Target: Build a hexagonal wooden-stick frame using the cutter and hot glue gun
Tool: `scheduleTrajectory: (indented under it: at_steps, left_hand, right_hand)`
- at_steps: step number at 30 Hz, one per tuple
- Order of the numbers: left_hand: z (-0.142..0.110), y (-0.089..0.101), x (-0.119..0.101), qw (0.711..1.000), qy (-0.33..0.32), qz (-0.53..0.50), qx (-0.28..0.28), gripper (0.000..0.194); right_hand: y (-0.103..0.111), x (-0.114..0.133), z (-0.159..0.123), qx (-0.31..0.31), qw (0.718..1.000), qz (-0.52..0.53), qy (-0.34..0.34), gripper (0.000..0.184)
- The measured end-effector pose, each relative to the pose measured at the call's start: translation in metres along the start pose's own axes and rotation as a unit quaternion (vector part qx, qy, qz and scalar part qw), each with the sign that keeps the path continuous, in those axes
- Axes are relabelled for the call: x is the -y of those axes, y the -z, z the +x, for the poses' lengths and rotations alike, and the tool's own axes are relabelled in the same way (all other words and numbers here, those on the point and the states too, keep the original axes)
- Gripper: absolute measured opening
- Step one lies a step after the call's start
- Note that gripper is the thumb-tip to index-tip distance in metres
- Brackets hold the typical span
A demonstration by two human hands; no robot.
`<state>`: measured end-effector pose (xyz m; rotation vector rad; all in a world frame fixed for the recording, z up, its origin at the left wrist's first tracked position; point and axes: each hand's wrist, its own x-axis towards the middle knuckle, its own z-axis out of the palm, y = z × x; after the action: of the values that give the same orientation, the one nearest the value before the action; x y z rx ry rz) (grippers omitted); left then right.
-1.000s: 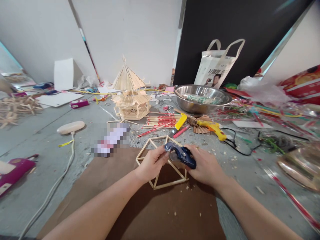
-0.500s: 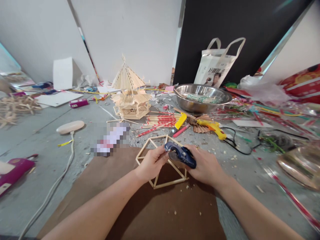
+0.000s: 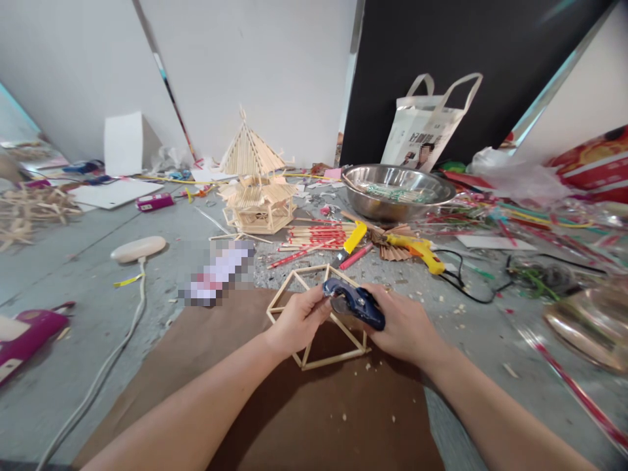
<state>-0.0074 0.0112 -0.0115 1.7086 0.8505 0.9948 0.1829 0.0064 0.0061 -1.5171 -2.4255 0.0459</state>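
Our right hand is closed around a dark blue, curved-handled cutting tool, while the fingers of our left hand are pinched together at its head, perhaps on a small piece too hidden to make out. Both are above the pale wooden stick frame lying on the flat brown sheet, so if our grip slipped or our wrists dropped, we could knock a thin joint loose; closing the tool with our left fingertips so near its head could also nip them.
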Motion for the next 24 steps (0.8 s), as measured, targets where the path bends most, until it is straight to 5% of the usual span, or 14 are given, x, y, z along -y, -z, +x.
scheduleTrajectory:
  at_steps: [24]
  left_hand:
    - [0.0001,-0.0004,0.0001,1.0,-0.013,-0.001,0.003,0.028]
  right_hand:
    - [0.0005,0.0,0.0001,0.001,1.0,0.003,0.0,0.039]
